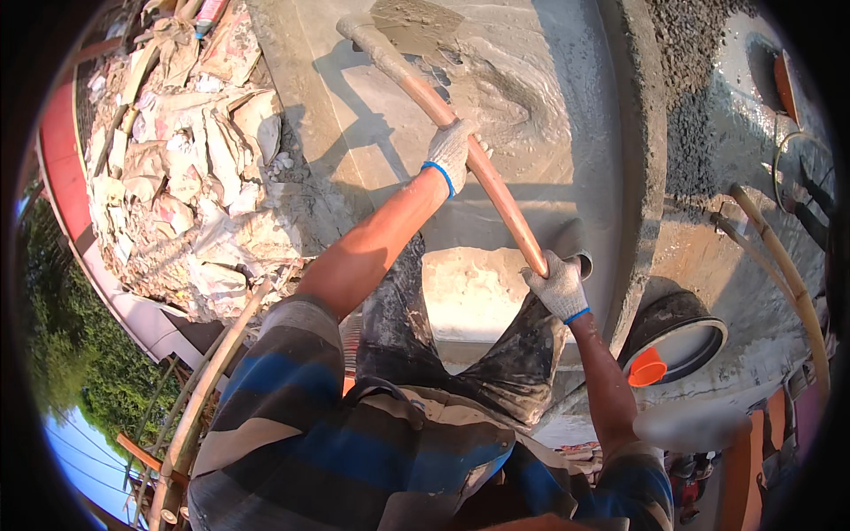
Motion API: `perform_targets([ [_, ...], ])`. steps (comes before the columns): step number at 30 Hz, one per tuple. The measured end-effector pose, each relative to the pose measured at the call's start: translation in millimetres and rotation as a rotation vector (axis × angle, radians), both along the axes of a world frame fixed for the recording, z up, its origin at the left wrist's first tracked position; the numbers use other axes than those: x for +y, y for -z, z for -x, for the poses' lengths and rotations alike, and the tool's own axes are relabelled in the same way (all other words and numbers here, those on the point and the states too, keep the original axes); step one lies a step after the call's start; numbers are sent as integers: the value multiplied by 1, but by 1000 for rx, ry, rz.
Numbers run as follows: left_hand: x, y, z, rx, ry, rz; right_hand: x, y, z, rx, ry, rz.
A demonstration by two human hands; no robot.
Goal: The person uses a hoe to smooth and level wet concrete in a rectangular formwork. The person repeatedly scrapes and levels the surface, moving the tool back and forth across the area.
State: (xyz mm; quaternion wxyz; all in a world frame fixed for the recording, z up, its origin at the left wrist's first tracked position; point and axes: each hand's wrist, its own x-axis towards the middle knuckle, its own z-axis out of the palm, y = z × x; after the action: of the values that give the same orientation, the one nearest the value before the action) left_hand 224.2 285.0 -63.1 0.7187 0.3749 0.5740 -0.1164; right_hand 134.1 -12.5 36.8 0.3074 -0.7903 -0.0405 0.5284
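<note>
A long wooden handle (500,195) slants across the trough of wet cement (522,97). Its far end is caked in grey cement, and I cannot make out what head it has. Midway along, my left hand (454,152), in a pale knit glove with a blue cuff, is closed around it. My right hand (560,285), gloved the same way, grips the near end, lower and to the right. Just beyond the right hand is the open mouth of a grey pipe (575,246). My legs straddle a sunlit pale patch in front of me.
Torn paper sacks (190,177) lie heaped at the left. A raised concrete edge (645,150) bounds the trough on the right, with dark gravel (695,97) beyond. A black tub (722,334) with an orange scoop (647,367) stands near my right arm. Bamboo poles (784,265) curve at far right.
</note>
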Motion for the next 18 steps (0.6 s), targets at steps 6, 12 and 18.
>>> perform_targets([
  [6, 304, 65, -122, -55, 248, -469, 324, 92, -55, -6, 304, -398],
  [12, 450, 161, -117, 226, 621, -677, 498, 114, -24, 119, 563, -378],
  [18, 396, 234, -4, 456, 987, -837, 456, 139, 64, -15, 410, -288],
])
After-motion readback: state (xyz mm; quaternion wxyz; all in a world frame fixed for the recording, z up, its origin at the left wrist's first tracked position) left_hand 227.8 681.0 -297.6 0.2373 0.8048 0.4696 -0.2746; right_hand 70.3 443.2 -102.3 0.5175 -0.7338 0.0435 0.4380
